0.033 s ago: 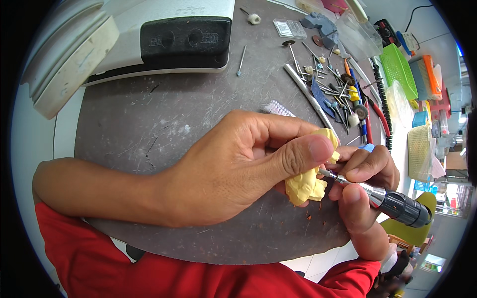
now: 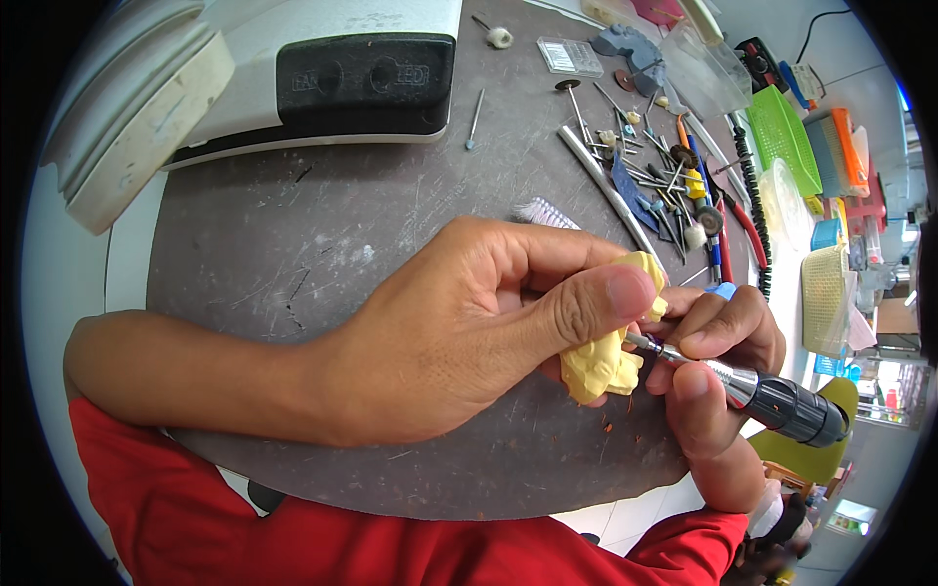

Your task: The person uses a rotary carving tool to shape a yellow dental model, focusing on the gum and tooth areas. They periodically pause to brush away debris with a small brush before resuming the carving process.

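In my left hand (image 2: 430,342) is a lumpy yellow dental cast (image 2: 593,369), pinched between thumb and fingers, which cover much of it. My right hand (image 2: 723,342) grips a rotary handpiece (image 2: 767,398) with a silver nose and a dark grey body. Its slim metal tip points left and meets the side of the cast near my left thumb; the exact contact spot is hidden. Both hands are close together above the grey worktop (image 2: 391,479). A few reddish crumbs (image 2: 608,426) lie below the cast. Behind my left hand, a brush (image 2: 547,213) with pale bristles is partly covered.
Several burs and polishing bits (image 2: 664,186) lie scattered at the back right, beside a metal rod (image 2: 611,190) and red-handled pliers (image 2: 747,230). A white and black box-shaped unit (image 2: 366,88) stands back left, near a pale lamp head (image 2: 147,127). Green basket (image 2: 787,142) at far right.
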`<state>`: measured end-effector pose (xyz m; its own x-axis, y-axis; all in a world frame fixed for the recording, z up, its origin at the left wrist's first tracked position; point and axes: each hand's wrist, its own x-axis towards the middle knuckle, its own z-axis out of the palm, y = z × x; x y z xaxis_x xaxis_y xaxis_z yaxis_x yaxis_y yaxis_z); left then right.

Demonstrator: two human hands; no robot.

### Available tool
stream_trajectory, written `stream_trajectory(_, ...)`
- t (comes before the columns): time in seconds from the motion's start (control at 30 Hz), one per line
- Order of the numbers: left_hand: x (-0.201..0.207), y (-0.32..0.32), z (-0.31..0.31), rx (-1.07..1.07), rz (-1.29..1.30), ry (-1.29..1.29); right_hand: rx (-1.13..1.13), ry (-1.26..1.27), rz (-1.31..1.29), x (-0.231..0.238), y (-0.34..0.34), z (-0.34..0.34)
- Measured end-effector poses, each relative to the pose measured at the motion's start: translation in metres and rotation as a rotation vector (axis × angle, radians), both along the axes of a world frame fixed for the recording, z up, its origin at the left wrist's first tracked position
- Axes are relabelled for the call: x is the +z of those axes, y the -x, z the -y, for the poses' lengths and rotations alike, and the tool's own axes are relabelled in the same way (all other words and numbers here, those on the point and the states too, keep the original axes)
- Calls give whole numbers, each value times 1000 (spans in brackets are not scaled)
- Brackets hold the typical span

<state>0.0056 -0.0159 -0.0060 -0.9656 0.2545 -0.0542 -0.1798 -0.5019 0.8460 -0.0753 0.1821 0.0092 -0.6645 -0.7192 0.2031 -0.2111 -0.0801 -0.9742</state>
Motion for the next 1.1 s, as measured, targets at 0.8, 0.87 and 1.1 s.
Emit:
stream_trajectory(0.8,0,1,1,-13,-7,-15,70,30,83,1,6,-8)
stream_trajectory(0.87,0,0,0,-9,-4,-10,36,26,130,3,2,-7)
stream_trajectory(1.1,0,0,0,-8,-10,-2,104,52,50,-2,8,-8)
